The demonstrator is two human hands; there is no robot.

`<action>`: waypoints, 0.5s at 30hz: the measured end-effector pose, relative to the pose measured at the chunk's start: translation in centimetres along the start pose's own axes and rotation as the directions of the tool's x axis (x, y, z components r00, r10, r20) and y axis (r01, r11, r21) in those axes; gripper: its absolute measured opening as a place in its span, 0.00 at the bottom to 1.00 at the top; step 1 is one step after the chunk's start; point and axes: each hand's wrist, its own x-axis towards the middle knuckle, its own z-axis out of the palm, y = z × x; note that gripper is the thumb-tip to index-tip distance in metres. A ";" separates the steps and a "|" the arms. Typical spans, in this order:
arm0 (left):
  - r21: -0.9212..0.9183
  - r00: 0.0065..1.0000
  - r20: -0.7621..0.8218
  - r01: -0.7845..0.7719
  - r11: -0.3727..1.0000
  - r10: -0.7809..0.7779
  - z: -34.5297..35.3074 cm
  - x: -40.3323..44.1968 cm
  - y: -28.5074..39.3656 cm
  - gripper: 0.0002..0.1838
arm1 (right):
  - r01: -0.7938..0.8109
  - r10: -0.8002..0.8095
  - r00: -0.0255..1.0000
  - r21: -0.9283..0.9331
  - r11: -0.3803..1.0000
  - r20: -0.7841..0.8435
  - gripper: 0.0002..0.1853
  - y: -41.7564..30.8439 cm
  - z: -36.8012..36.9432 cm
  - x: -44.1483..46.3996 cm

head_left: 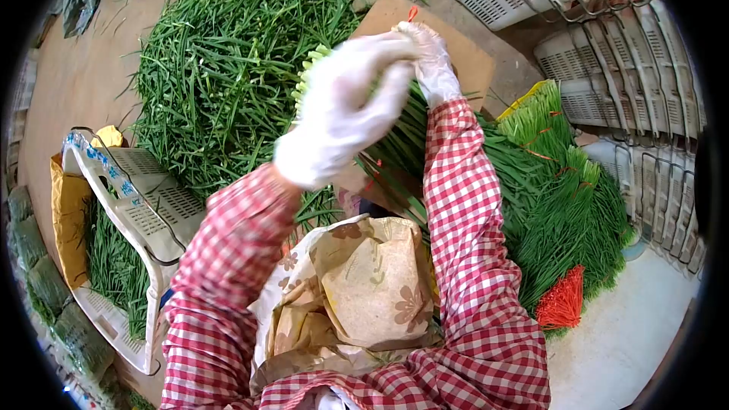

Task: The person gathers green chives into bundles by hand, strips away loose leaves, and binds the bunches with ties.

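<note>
My left hand (342, 106), in a white glove, is smeared by motion, with its fingertips near my right hand. My right hand (433, 64), also gloved, is closed, and a red tie (412, 13) sticks out above its fingers. Below both hands lies a bunch of garlic chives (406, 140); its pale cut ends (310, 68) show behind my left hand and its leaves run under my right forearm. A brown board (474, 64) is beneath. Another red tie (377, 163) shows near the leaves.
A big heap of loose chives (228, 68) lies ahead to the left. At the left stands a white crate (152, 258) holding chives. Tied bunches (566, 205) are piled at the right with a bundle of red ties (560, 298). Stacked white crates (607, 76) line the right side.
</note>
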 end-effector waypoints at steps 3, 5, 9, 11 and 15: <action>0.041 0.956 0.131 0.261 0.964 -0.264 -6.1 -4.3 0.8 0.08 | -0.103 0.101 0.995 -0.128 0.986 -0.022 0.10 -0.8 0.5 0.9; 0.058 0.900 0.336 0.274 0.960 -0.277 -6.7 -8.1 -1.2 0.07 | -0.090 0.089 0.996 -0.178 0.980 -0.015 0.09 -0.7 0.9 0.9; 0.233 0.699 0.684 0.064 0.970 -0.211 -4.3 -10.5 -3.2 0.10 | -0.110 0.108 0.994 -0.180 0.978 -0.016 0.09 -0.3 0.9 1.5; 0.271 0.578 0.778 0.043 0.962 -0.245 -2.8 -9.6 -4.5 0.13 | -0.115 0.112 0.993 -0.192 0.975 -0.025 0.10 0.1 0.8 1.3; -0.020 0.646 0.763 0.042 0.999 -0.012 -0.6 -8.6 -6.8 0.16 | -0.112 0.112 0.994 -0.086 0.990 -0.011 0.10 0.3 0.8 2.0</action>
